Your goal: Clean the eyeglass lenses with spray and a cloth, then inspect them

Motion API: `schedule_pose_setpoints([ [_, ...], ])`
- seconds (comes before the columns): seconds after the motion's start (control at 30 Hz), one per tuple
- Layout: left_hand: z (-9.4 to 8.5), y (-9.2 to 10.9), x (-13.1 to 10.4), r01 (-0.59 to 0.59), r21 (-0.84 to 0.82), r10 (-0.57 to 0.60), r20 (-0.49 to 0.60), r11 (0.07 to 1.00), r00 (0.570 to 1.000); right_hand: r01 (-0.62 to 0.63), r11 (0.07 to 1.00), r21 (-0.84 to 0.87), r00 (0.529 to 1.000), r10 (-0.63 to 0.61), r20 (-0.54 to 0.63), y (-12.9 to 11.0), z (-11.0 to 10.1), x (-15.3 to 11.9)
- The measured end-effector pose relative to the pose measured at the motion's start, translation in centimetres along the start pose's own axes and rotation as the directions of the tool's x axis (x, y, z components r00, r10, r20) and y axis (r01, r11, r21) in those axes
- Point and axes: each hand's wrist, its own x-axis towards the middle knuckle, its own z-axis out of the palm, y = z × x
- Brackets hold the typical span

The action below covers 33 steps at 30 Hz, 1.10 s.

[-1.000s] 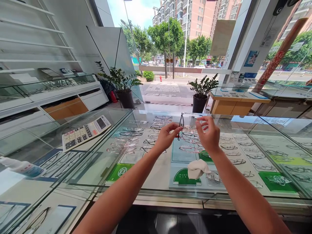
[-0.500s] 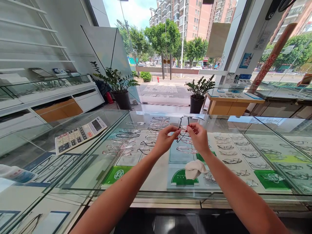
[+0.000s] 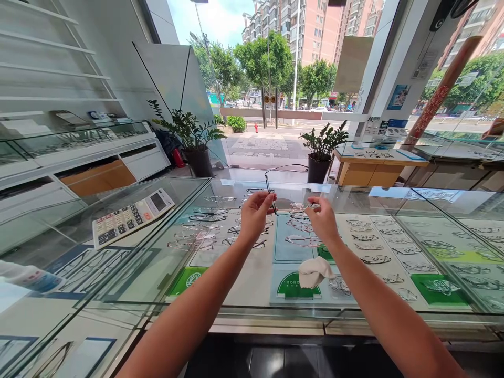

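Observation:
A pair of dark thin-framed glasses [image 3: 268, 184] is held above the glass counter, turned edge-on, one temple reaching out to the right. My left hand [image 3: 255, 211] is closed on its frame. To the right, my right hand [image 3: 321, 215] is closed, thumb and finger pinched near a small dark piece that looks like a temple tip; it is too small to tell clearly. A crumpled pale cloth [image 3: 315, 272] lies on the counter top below my right hand. Rows of glasses [image 3: 208, 214] show under the counter glass.
A calculator [image 3: 134, 218] lies on the counter at the left, with a plastic bottle [image 3: 31, 277] nearer the left edge. Potted plants [image 3: 318, 165] stand beyond the counter's far edge. Another display case [image 3: 380, 157] is at the back right.
My left hand has moved left with the glasses, which have turned from facing me to edge-on. The hands are farther apart, and my right hand has shifted slightly.

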Motion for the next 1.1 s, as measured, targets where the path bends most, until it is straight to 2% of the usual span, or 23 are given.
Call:
schedule_pose_setpoints([
  [0.07, 0.0, 0.0, 0.1, 0.003, 0.011, -0.003, 0.003, 1.0, 1.0, 0.016, 0.999, -0.04, 1.0, -0.016, -0.002, 0.0, 0.0, -0.1],
  [0.17, 0.2, 0.0, -0.1, 0.018, 0.054, -0.021, 0.059, 0.998, 0.998, 0.202, 0.964, -0.171, 0.977, -0.21, -0.033, -0.8, -0.2, -0.7],
  [0.23, 0.4, 0.0, -0.4, 0.024, 0.072, -0.031, 0.089, 0.997, 0.996, 0.362, 0.909, -0.204, 0.931, -0.363, 0.036, -1.6, -0.1, -1.4],
  [0.33, 0.8, 0.3, -1.0, 0.007, 0.097, -0.02, 0.141, 0.995, 0.99, 0.485, 0.868, -0.105, 0.866, -0.461, 0.195, -2.7, 0.4, -2.3],
  [0.4, 1.0, 0.4, -1.5, -0.023, 0.11, 0.001, 0.193, 0.994, 0.981, 0.493, 0.869, -0.039, 0.849, -0.471, 0.24, -2.8, 0.8, -2.7],
  [0.5, 1.3, 0.4, -1.9, -0.051, 0.104, 0.025, 0.24, 0.993, 0.97, 0.469, 0.883, 0.024, 0.849, -0.459, 0.262, -2.5, 1.1, -2.8],
  [0.67, 1.7, 0.3, -2.2, 0.002, 0.051, -0.014, 0.237, 0.999, 0.971, 0.432, 0.897, 0.092, 0.851, -0.439, 0.289, -2.0, 1.2, -2.5],
  [0.8, 1.3, 1.6, -3.4, -0.046, 0.148, 0.015, 0.207, 0.988, 0.978, 0.432, 0.894, 0.119, 0.845, -0.447, 0.294, -2.1, 0.8, -2.3],
  [0.87, 0.1, 3.0, -5.1, -0.099, 0.236, 0.068, 0.138, 0.967, 0.988, 0.432, 0.893, 0.128, 0.846, -0.451, 0.285, -2.2, 0.4, -2.1],
  [0.97, -3.2, 5.8, -8.8, -0.189, 0.394, 0.201, 0.012, 0.899, 0.98, 0.433, 0.893, 0.124, 0.854, -0.45, 0.261, -2.0, -0.1, -1.7],
  [1.03, -6.4, 7.5, -11.5, -0.227, 0.521, 0.313, -0.082, 0.823, 0.946, 0.442, 0.891, 0.106, 0.859, -0.454, 0.237, -1.7, -0.3, -1.5],
  [1.1, -10.1, 8.9, -13.9, -0.214, 0.662, 0.438, -0.192, 0.718, 0.878, 0.449, 0.89, 0.081, 0.865, -0.455, 0.213, -1.3, -0.4, -1.2],
])
